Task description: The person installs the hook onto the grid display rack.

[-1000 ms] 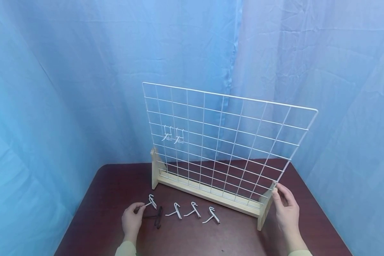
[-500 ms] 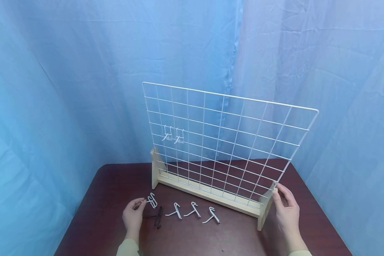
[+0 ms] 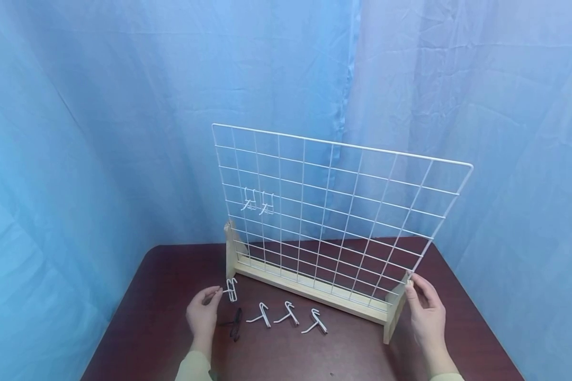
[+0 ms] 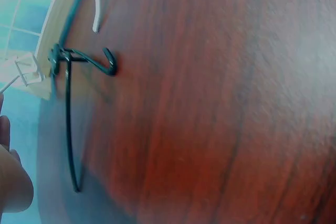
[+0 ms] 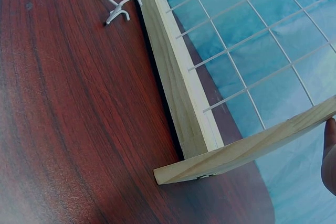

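Between thumb and fingers my left hand (image 3: 203, 311) pinches the prong of a white wire hook (image 3: 231, 290), held above the table near the stand's left foot. In the left wrist view that hook (image 4: 28, 70) shows at the left edge, beside part of the hand (image 4: 13, 174). My right hand (image 3: 428, 312) grips the right wooden end piece (image 3: 396, 304) of the stand by its top, where the white wire grid panel (image 3: 333, 211) meets it. Two white hooks (image 3: 267, 204) hang on the grid's left side.
A black hook (image 3: 235, 324) lies on the dark red table (image 3: 352, 354) below my left hand. Three white hooks (image 3: 291, 313) lie in a row before the stand's wooden base (image 3: 310, 291). Blue curtains (image 3: 171, 106) surround the table.
My left hand has lifted the white hook and moved it up and slightly right, toward the stand; the hook has turned more upright. The right hand stays in place.
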The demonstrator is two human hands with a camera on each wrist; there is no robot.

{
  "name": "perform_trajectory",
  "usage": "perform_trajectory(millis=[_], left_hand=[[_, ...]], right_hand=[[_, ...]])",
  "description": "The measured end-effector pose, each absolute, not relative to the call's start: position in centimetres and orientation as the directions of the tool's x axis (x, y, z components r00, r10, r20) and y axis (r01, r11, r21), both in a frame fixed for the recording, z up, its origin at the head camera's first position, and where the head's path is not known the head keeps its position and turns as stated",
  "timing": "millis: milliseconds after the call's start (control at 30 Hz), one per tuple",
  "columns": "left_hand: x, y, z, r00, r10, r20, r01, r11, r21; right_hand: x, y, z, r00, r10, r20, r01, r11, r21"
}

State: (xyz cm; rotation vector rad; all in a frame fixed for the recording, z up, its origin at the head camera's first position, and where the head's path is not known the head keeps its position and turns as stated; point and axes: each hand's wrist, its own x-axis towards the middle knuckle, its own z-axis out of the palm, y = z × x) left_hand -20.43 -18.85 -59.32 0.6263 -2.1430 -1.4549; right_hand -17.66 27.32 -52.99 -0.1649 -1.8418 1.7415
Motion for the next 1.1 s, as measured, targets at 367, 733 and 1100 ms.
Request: perform_trajectory(millis=[367,733,1100], left_hand=[[-21.0,-17.2,-57.3,-0.772,-0.6,0.208,-0.004,0.331,0.943],[-21.4,-14.6,-54.0,-0.758,-0.602,0.251,0.096,0.278,0.956],[-21.4,-12.4,-52.1,-0.738,-0.581,0.343,0.199,0.298,0.934]], right_hand=[[-17.6,27.3,-53.1,-0.818,0.474,0.326,-0.284,0.16,-0.945],[-17.6,27.2,-52.9,-0.814,0.475,0.335,-0.301,0.15,-0.942],[-17.5,27.2,-52.8,-0.817,0.474,0.33,-0.291,0.155,-0.944]])
